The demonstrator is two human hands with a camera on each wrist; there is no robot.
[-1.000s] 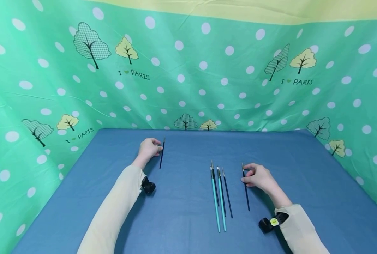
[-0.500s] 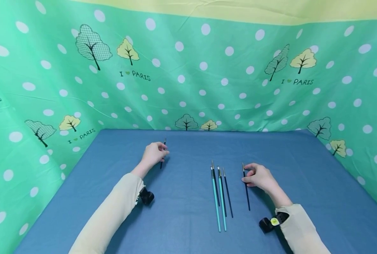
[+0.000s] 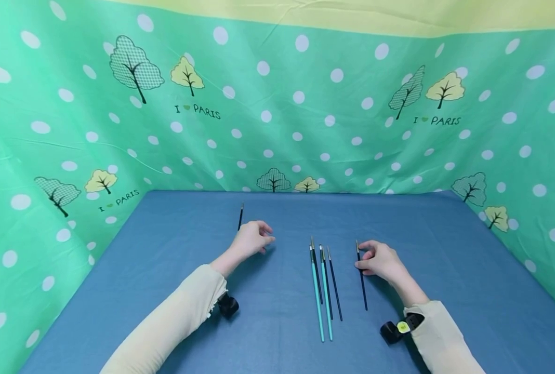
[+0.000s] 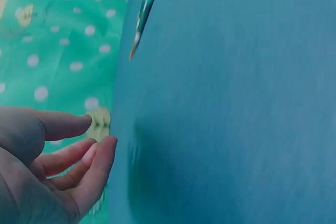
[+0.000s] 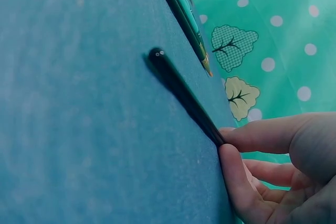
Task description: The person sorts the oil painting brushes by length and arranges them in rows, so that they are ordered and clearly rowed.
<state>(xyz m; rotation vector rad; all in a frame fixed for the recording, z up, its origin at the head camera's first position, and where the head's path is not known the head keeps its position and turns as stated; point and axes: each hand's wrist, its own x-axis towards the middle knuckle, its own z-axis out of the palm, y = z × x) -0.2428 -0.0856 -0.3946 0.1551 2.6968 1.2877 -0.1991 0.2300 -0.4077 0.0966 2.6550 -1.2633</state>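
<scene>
My right hand [image 3: 381,259] pinches a thin black paintbrush [image 3: 364,291] between thumb and fingers, near its bristle end. In the right wrist view, the brush's rounded handle end [image 5: 157,55] points away from the hand, close over the cloth. My left hand [image 3: 251,240] holds nothing; its fingers are loosely bent, thumb apart from the fingertips in the left wrist view. Behind its wrist lies another black paintbrush [image 3: 240,217], its lower part hidden by the hand. Between the hands, two turquoise paintbrushes [image 3: 318,306] and several black paintbrushes [image 3: 335,291] lie side by side, bristles toward the far edge.
Blue cloth [image 3: 277,322] covers the table. A green dotted curtain [image 3: 277,130] with printed trees rises behind its far edge and along the sides. A black wrist camera [image 3: 228,306] sits below the left hand and another camera [image 3: 392,332] below the right.
My left hand has let go of the black paintbrush at the far left and moved right and nearer, toward the brush group. The right hand stays in place, pinching its brush.
</scene>
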